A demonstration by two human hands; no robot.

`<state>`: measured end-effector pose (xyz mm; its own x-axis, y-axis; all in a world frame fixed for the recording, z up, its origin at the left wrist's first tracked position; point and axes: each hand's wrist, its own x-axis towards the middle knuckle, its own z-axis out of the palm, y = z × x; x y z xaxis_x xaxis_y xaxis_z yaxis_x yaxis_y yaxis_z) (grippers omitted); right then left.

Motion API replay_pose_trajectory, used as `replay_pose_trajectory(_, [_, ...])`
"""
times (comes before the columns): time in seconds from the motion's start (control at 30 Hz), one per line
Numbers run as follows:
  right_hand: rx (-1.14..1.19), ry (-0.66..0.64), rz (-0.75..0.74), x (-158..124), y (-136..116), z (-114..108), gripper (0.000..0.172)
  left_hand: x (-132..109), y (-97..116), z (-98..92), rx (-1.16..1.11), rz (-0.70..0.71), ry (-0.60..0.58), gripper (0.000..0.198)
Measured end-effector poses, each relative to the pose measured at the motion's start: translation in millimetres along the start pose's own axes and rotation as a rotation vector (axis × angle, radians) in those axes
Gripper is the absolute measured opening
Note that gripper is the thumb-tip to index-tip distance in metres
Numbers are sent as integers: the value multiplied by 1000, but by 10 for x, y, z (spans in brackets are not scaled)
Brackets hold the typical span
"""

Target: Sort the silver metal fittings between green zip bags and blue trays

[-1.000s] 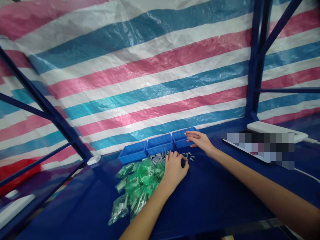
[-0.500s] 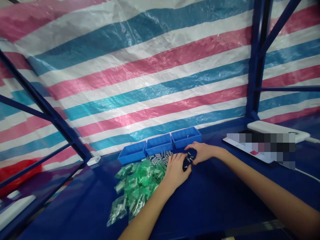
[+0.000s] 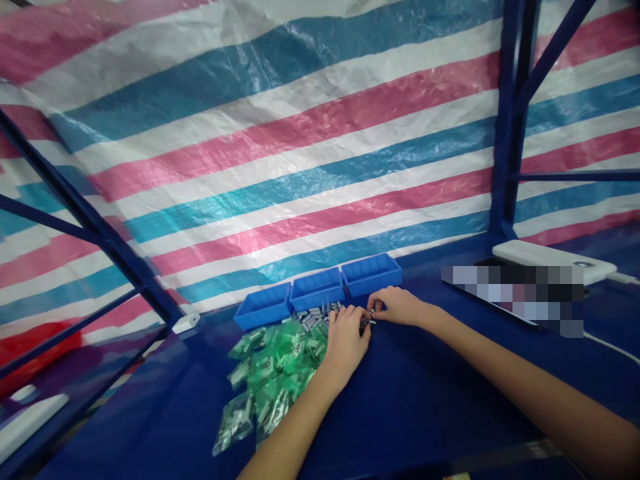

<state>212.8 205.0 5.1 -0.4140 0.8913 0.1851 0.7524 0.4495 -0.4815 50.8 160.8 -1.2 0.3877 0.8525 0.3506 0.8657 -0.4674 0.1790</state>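
Striped plastic sheeting (image 3: 300,153) in red, white and blue hangs behind a dark blue tabletop (image 3: 425,400), on which 3 open blue bins (image 3: 320,299) stand side by side in 1 row. Small metal parts (image 3: 311,321) lie loose on the tabletop, chiefly before the middle bin, with a few more between the 2 hands. Left hand (image 3: 349,333): palm down, fingers curved, thumb apart from them, beside the loose parts; whether it covers or grips any cannot be told. Right hand (image 3: 400,307): thumb and forefinger bent toward each other, tips close together at a few parts in front of the rightmost bin; whether 1 is pinched cannot be made out. Each part, judged by its look, should be light, stiff and hard to damage, but apt to roll or slip; a fingertip hold across mid-length would suit. Plastic packets (image 3: 280,363), mostly green, lie heaped beside the left hand and should crumple softly; an edge offers the surest hold.
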Motion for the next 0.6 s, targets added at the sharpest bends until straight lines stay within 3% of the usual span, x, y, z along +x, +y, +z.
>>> replay_pose_trajectory(0.37, [-34, 44, -23, -31, -155, 65, 16, -3, -32, 26, 17, -16, 10, 8])
replay_pose_trajectory(0.6, [-97, 92, -28, -29, -184, 56, 19, -23, 9, -1, -70, -80, 80, 13])
